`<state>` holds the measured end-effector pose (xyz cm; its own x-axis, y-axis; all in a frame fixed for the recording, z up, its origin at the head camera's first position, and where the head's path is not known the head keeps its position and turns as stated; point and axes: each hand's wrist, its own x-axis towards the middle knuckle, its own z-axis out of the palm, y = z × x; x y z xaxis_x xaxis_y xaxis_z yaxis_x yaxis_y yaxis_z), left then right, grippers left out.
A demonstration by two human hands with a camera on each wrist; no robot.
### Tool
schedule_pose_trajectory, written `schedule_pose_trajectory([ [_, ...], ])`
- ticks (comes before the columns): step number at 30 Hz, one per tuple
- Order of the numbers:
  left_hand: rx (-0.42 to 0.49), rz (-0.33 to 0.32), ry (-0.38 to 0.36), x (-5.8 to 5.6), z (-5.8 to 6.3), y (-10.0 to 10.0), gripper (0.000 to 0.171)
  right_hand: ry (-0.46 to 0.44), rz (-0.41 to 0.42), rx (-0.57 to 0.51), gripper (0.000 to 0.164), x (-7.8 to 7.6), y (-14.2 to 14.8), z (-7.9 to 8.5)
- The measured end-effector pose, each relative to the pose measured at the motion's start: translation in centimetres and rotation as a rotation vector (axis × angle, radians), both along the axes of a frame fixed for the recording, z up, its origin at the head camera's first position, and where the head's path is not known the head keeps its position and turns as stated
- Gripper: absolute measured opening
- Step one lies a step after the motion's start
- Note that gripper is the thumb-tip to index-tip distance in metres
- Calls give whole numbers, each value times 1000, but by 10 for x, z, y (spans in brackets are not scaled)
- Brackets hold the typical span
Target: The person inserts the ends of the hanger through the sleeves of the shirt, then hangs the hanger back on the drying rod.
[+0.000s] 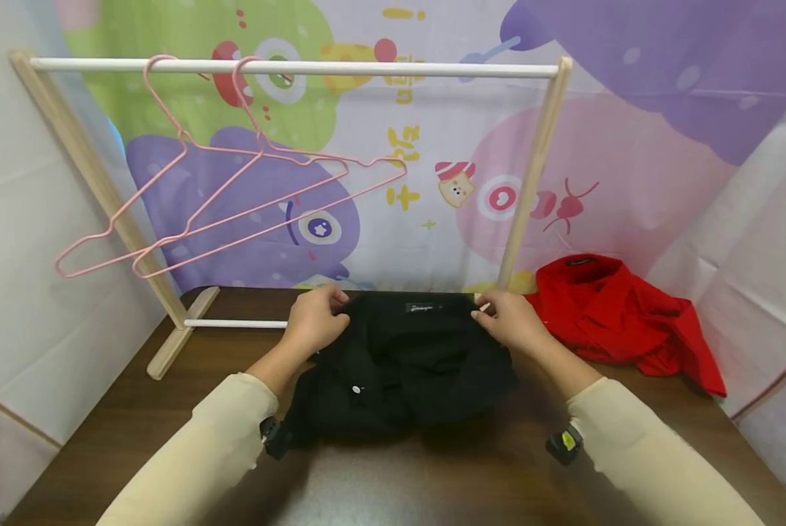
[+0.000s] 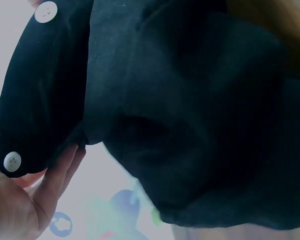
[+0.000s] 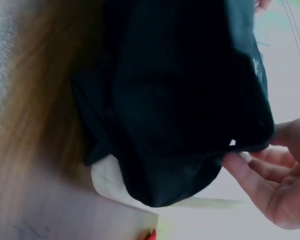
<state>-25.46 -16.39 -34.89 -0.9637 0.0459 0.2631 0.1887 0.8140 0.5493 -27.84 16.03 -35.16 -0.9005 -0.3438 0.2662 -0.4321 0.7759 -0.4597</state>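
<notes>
A black buttoned shirt [image 1: 413, 365] hangs between my two hands over the table, its collar label facing me in the head view. My left hand [image 1: 317, 321] pinches the collar's left end; in the left wrist view, white buttons [image 2: 12, 161] show beside those fingers. At the collar's other end, my right hand [image 1: 511, 318] pinches the cloth between thumb and fingers, as the right wrist view also shows. The shirt's lower part bunches in folds near the tabletop; whether it touches the wood I cannot tell.
Behind the shirt stands a wooden rack with a white rail [image 1: 367, 68]. Two pink hangers [image 1: 268, 151] hang on its left part. A crumpled red shirt [image 1: 616, 314] lies at the right back of the brown table [image 1: 393, 482]. A printed cloth forms the backdrop.
</notes>
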Motion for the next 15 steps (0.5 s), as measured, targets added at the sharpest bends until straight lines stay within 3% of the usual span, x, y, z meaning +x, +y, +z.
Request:
schedule_pose_trajectory([
  [7,-11,4,-53,-2,-11,5,26,-221,-25,-106,50,9,-3,-7],
  [10,-5,-3,-64,-3,-13,4,27,-230,-18,-129,53,12,-2,-8],
  [15,21,-53,-97,-2,-18,3,30,-257,-17,-216,46,12,1,-4],
])
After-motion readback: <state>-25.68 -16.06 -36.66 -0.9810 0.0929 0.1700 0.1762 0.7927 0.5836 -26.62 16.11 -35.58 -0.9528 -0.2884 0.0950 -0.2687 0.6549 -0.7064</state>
